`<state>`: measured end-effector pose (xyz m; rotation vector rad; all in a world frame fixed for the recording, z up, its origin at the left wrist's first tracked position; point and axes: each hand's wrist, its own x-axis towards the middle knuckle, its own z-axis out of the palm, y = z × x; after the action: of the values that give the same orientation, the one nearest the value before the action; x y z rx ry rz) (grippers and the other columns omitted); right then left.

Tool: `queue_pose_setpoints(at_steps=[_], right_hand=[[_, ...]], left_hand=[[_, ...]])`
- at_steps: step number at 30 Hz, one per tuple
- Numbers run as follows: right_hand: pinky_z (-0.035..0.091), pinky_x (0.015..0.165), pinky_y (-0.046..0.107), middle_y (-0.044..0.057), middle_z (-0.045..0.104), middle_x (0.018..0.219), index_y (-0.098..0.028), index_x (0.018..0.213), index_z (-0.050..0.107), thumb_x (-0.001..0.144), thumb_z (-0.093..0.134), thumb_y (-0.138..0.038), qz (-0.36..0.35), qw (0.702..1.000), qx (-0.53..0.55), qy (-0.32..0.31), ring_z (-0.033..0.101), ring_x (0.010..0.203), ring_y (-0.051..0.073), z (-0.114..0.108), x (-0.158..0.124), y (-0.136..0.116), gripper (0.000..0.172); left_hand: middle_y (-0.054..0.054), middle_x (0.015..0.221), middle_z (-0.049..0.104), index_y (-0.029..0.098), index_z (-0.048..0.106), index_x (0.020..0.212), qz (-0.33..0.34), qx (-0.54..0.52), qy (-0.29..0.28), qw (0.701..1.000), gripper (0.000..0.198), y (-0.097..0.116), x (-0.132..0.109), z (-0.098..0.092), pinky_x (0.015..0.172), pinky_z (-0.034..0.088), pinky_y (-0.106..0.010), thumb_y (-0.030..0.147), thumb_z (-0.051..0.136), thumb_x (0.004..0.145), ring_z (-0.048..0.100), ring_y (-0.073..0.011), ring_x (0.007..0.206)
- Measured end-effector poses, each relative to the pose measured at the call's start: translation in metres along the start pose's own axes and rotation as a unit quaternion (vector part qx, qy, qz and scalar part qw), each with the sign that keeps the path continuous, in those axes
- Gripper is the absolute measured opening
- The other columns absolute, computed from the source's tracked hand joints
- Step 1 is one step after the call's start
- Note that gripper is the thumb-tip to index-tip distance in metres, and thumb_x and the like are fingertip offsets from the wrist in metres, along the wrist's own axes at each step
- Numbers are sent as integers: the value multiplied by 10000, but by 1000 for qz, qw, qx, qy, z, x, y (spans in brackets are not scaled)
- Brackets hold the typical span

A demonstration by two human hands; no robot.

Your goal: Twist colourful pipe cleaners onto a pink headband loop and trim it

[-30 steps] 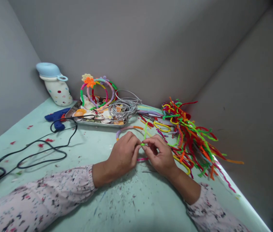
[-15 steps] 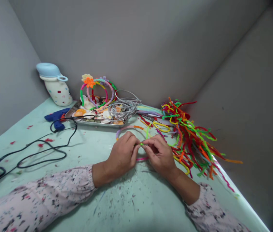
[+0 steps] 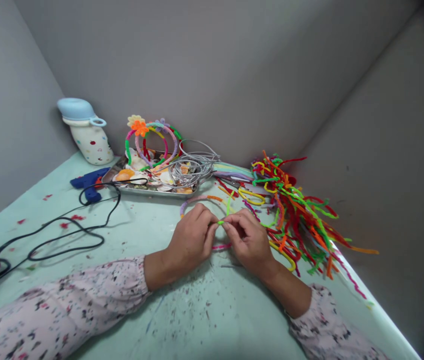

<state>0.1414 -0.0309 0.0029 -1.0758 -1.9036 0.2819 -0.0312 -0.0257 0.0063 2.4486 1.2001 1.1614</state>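
2 hands pinch a green fuzzy stick over the desk.

The left hand (image 3: 191,236) and the right hand (image 3: 248,240) meet in the middle of the pale green desk (image 3: 182,320). The fingers of both hands are pressed together on the green fuzzy stick (image 3: 221,222), 1 hand on each side of it, so only a short bit shows between them. A pink fuzzy stick (image 3: 220,246) lies on the desk just under the hands. A big pile of fuzzy sticks (image 3: 294,210) in many colours lies near the right hand. Farther back sits a metal tray (image 3: 152,190) with shells, bright headbands (image 3: 152,137) and grey wire (image 3: 193,165). A blue glue gun (image 3: 88,181) with a black cord (image 3: 65,230) lies to the left, near a spotted bottle (image 3: 86,132).
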Motion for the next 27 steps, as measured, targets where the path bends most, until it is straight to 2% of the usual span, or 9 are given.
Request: queue_pose_setpoints(at_steps=[10, 19, 27], right_hand=[[418, 613, 281, 34, 558, 814, -182, 932, 620, 885, 552, -198, 5, 1000, -4, 4, 511, 680, 146, 0, 0, -1, 84], [413, 659, 293, 31, 534, 770, -181, 838, 589, 899, 514, -192, 6, 1000, -15, -11, 522, 719, 163, 1, 0, 0, 98], [422, 682, 297, 35, 552, 795, -192, 855, 592, 900, 516, -212, 10, 999, -31, -14, 538, 756, 172, 1, 1, 0, 91]], left_hand=[[-56, 865, 530, 165, 546, 901, -2, -8, 5, 1000, 105, 0, 1, -1, 733, 448, -325, 151, 442, 900, 511, -190, 831], [-52, 858, 524, 170, 542, 881, 0, -1, 0, 1000, 97, -1, 1, 0, 732, 447, -324, 154, 448, 896, 514, -191, 826], [-49, 860, 516, 173, 531, 880, -4, 9, 1, 1000, 98, -1, 1, 0, 721, 447, -322, 153, 437, 900, 511, -188, 818]])
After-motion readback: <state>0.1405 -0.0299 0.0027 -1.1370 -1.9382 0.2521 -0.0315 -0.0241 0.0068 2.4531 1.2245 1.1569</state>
